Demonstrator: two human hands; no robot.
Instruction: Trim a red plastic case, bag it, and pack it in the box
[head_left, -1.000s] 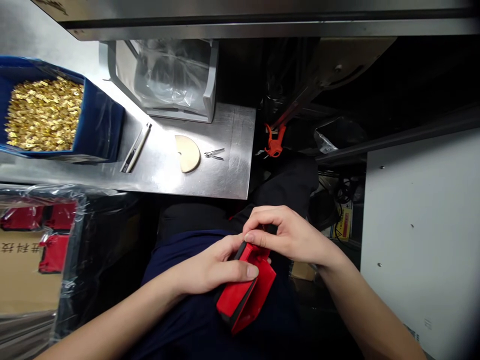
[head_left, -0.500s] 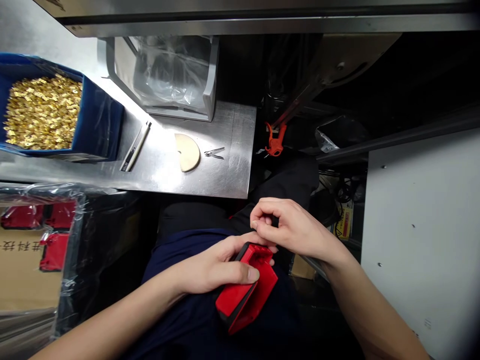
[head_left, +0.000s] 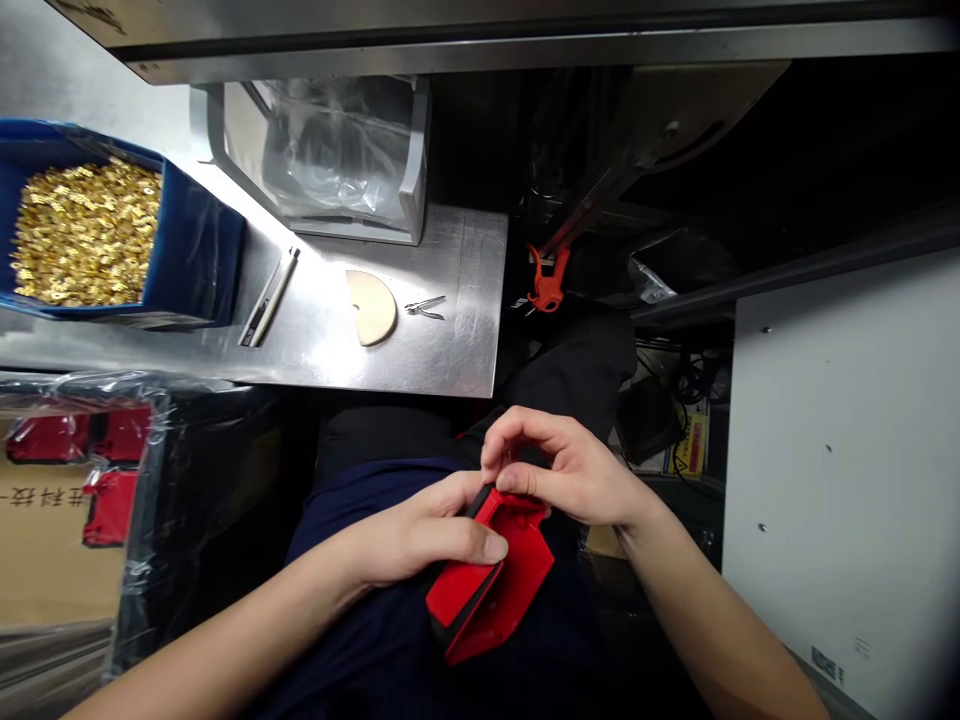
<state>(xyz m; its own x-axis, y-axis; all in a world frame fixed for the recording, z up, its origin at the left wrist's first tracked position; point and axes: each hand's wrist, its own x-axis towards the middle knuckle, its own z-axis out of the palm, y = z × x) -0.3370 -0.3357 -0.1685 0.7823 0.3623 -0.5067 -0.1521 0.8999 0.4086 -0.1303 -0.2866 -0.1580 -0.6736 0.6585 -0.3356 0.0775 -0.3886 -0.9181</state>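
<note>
Over my lap, my left hand point(head_left: 442, 530) grips a red plastic housing point(head_left: 517, 580) with black edging, the thumb lying across its near side. The housing is hollow, tilted, and its open side faces right and up. My right hand point(head_left: 559, 465) is at the housing's upper end, thumb and forefinger pinched together close to the black edge. Whatever is between those fingertips, if anything, is too small or hidden to make out. The fingers of my left hand pass behind the housing and are mostly out of sight.
A metal bench point(head_left: 465, 350) carries a blue bin point(head_left: 199, 240) of small gold metal pieces, a utility knife point(head_left: 270, 298), a half-round tan disc point(head_left: 375, 308), small snips point(head_left: 426, 307) and a grey bin point(head_left: 416, 185). An orange air gun point(head_left: 550, 283) hangs beyond. At left, a plastic-lined crate point(head_left: 202, 480) holds red parts.
My right hand has moved slightly left and down, its fingertips now at the housing's upper end. My left hand and the housing have shifted a little left.
</note>
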